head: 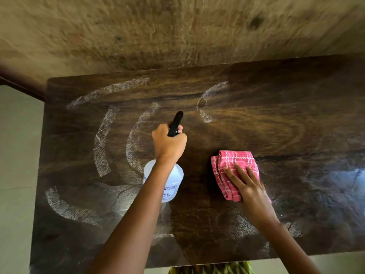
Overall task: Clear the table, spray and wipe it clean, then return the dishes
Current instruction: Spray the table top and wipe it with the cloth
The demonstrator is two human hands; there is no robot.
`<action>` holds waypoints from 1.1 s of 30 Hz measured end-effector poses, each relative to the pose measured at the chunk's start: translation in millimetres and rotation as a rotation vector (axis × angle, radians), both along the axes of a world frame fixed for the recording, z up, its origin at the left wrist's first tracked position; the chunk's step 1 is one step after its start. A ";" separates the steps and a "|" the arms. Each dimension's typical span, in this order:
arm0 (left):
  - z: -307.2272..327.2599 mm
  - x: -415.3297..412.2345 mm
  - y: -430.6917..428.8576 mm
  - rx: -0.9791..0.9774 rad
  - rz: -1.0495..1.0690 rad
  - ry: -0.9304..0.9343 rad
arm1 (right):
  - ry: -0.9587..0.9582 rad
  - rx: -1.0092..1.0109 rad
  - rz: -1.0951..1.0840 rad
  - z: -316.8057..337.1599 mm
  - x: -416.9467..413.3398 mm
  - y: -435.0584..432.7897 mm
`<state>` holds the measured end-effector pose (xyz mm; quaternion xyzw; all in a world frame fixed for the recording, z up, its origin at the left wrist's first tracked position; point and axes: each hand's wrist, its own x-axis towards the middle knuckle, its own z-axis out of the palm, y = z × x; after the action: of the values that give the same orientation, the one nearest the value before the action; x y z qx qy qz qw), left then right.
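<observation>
A dark wooden table (276, 119) fills the view, streaked with pale curved wet marks on its left half. My left hand (167, 143) is closed around the black trigger head of a white spray bottle (173, 180), held above the middle of the table with the nozzle pointing away from me. My right hand (245, 184) lies flat, fingers spread, on a folded pink checked cloth (233, 165) that rests on the table just right of the bottle. No dishes are in view.
A rough brown wall (177, 32) rises right behind the table's far edge. Pale floor (17, 155) shows past the table's left edge. A strip of green patterned clothing (211, 269) shows at the near edge.
</observation>
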<state>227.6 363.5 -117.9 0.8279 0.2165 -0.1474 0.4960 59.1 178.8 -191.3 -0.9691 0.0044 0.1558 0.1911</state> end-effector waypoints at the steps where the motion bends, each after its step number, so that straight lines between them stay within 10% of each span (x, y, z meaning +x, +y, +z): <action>1: 0.5 4.0 -0.1 -0.005 0.021 -0.005 | -0.007 0.002 0.000 0.4 1.5 1.2; 19: -11.2 48.5 46.3 0.043 0.175 -0.432 | 0.147 -0.051 -0.408 -14.9 131.3 -1.1; 28: -27.8 90.4 54.7 -0.020 0.262 -0.613 | 0.153 -0.151 0.226 -30.7 98.5 44.4; 33: -44.2 90.4 61.4 -0.104 0.319 -0.645 | 0.256 -0.251 0.008 -24.1 92.8 -21.5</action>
<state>318.0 425.0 -162.2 0.7612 0.1672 0.1898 0.5971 152.0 157.3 -215.4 -0.9576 0.0444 0.2770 0.0661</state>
